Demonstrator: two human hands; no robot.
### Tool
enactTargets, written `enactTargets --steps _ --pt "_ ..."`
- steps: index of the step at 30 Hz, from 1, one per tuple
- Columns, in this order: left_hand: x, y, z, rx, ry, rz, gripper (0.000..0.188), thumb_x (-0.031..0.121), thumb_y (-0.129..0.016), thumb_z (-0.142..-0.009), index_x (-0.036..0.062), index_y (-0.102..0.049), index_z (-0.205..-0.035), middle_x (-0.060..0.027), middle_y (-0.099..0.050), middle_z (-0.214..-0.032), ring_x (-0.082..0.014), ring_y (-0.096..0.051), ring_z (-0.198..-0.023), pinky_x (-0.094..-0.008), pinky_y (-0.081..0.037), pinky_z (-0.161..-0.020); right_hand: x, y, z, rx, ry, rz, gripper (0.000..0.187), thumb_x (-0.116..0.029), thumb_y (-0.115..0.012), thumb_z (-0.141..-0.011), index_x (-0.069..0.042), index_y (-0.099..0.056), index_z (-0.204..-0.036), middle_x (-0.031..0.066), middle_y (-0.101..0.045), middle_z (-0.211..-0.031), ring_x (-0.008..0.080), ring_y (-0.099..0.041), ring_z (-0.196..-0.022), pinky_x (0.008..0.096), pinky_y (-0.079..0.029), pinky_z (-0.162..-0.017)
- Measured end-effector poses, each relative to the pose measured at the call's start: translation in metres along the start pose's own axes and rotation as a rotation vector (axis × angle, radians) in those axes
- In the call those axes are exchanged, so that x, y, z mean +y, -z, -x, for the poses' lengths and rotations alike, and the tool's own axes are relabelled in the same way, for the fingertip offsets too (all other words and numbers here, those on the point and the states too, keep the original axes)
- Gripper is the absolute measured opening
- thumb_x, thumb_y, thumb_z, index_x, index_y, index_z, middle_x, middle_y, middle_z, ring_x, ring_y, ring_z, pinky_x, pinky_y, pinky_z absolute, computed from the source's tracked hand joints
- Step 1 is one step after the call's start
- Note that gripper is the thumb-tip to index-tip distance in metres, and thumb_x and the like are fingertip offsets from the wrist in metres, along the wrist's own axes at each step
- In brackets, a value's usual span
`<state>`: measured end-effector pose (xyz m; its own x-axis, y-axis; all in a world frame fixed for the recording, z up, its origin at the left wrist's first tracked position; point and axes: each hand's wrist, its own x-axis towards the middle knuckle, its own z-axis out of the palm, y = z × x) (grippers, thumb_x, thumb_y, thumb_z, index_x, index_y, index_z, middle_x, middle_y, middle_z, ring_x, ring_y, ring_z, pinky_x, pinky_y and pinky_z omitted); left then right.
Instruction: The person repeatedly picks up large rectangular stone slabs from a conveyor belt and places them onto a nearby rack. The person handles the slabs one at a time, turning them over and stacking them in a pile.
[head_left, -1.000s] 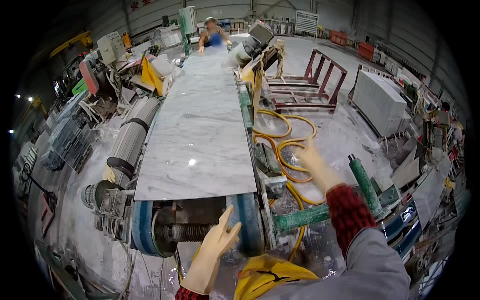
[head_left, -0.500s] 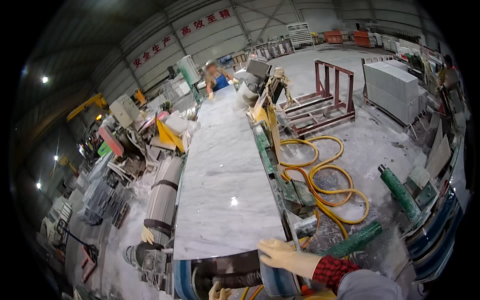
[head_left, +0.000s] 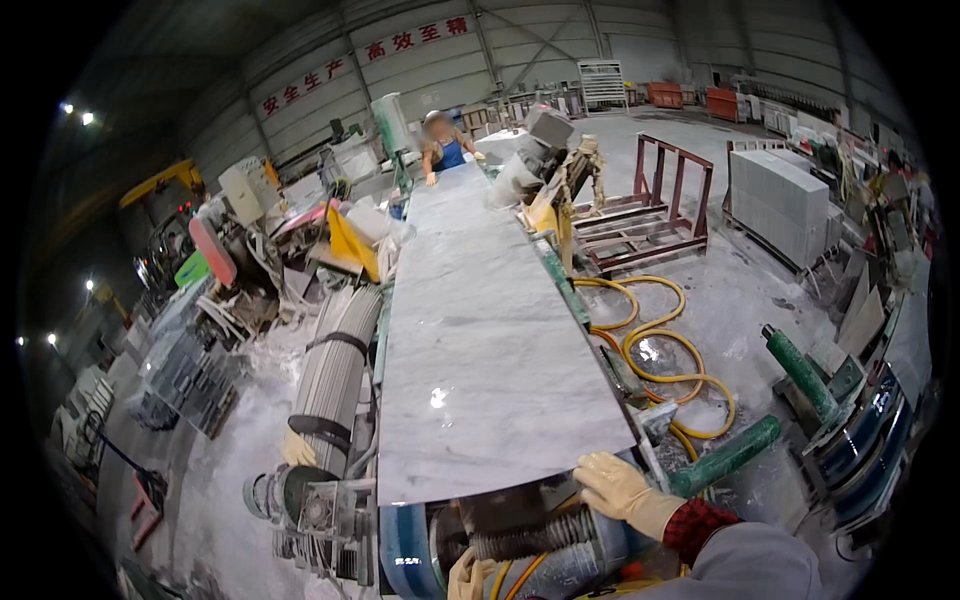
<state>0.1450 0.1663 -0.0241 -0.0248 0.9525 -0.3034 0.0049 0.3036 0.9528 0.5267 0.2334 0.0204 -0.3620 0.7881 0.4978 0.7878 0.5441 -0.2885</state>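
A long, pale grey-veined stone slab [head_left: 490, 350], wet and shiny, lies flat on a machine bed and stretches away from me. At its near right corner my right hand [head_left: 628, 492], in a cream glove, lies with fingers outstretched at the slab's edge, over a blue belt roller [head_left: 405, 545] end. Below the slab's near edge, my left hand [head_left: 468, 578], also gloved, comes in at the lower rim with fingers apart; its lower part is cut off. Beside it are a dark ribbed hose [head_left: 535, 535] and thin yellow hoses. Neither hand visibly holds anything.
A co-worker [head_left: 447, 150] in a blue apron stands at the slab's far end. Left is a ribbed roll [head_left: 335, 375] with a cream glove [head_left: 298, 448], above a motor. Right are yellow hoses [head_left: 700, 380], green cylinders [head_left: 730, 455] and a dark red rack [head_left: 660, 210].
The view has shifted, so the slab and machine sit farther right. My left hand shows more and is farther right. My right hand stays by the slab's near right corner.
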Motion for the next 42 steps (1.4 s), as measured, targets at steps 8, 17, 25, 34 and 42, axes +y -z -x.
enactTargets --steps 8,17,25,34,42 --pt "0.009 0.088 0.034 0.015 -0.083 0.101 0.055 0.024 -0.053 -0.116 -0.0072 -0.043 -0.160 -0.0241 -0.074 -0.120 -0.0250 -0.073 -0.103 -0.0366 -0.059 -0.098 0.005 -0.027 -0.001 0.091 -0.159 0.135 0.053 -0.021 -0.074 -0.095 0.004 -0.063 -0.141 0.0280 -0.064 -0.143 0.0484 -0.058 -0.136 0.0564 -0.043 -0.120" --pt "-0.061 0.065 0.053 0.202 0.040 0.073 0.052 0.035 -0.057 -0.114 0.0077 -0.053 -0.158 -0.0114 -0.078 -0.109 -0.0189 -0.073 -0.091 -0.0351 -0.059 -0.084 -0.007 -0.060 0.019 0.108 -0.059 0.069 0.056 -0.015 -0.075 -0.092 0.010 -0.062 -0.141 0.0309 -0.064 -0.142 0.0502 -0.059 -0.132 0.0542 -0.044 -0.119" --pt "-0.119 0.044 0.167 0.402 0.002 0.192 0.047 0.031 -0.057 -0.114 0.0032 -0.057 -0.152 -0.0148 -0.077 -0.113 -0.0214 -0.076 -0.102 -0.0368 -0.061 -0.090 -0.029 -0.074 0.008 0.077 0.062 -0.041 0.055 -0.016 -0.074 -0.094 0.009 -0.063 -0.141 0.0292 -0.064 -0.143 0.0485 -0.059 -0.133 0.0537 -0.043 -0.120" --pt "-0.112 0.037 0.236 0.599 0.132 0.084 0.049 0.031 -0.057 -0.113 0.0032 -0.055 -0.153 -0.0182 -0.075 -0.122 -0.0230 -0.074 -0.109 -0.0372 -0.060 -0.096 -0.032 -0.078 0.016 0.081 0.117 -0.097 0.053 -0.019 -0.073 -0.096 0.008 -0.063 -0.141 0.0273 -0.064 -0.144 0.0466 -0.059 -0.134 0.0532 -0.042 -0.121" --pt "-0.135 0.041 0.253 0.606 0.047 0.105 0.057 0.038 -0.060 -0.113 0.0062 -0.052 -0.159 -0.0171 -0.077 -0.126 -0.0241 -0.074 -0.116 -0.0369 -0.059 -0.098 0.002 -0.053 0.043 0.134 0.038 -0.039 0.052 -0.020 -0.073 -0.098 0.007 -0.064 -0.141 0.0256 -0.065 -0.144 0.0448 -0.059 -0.135 0.0527 -0.042 -0.122"
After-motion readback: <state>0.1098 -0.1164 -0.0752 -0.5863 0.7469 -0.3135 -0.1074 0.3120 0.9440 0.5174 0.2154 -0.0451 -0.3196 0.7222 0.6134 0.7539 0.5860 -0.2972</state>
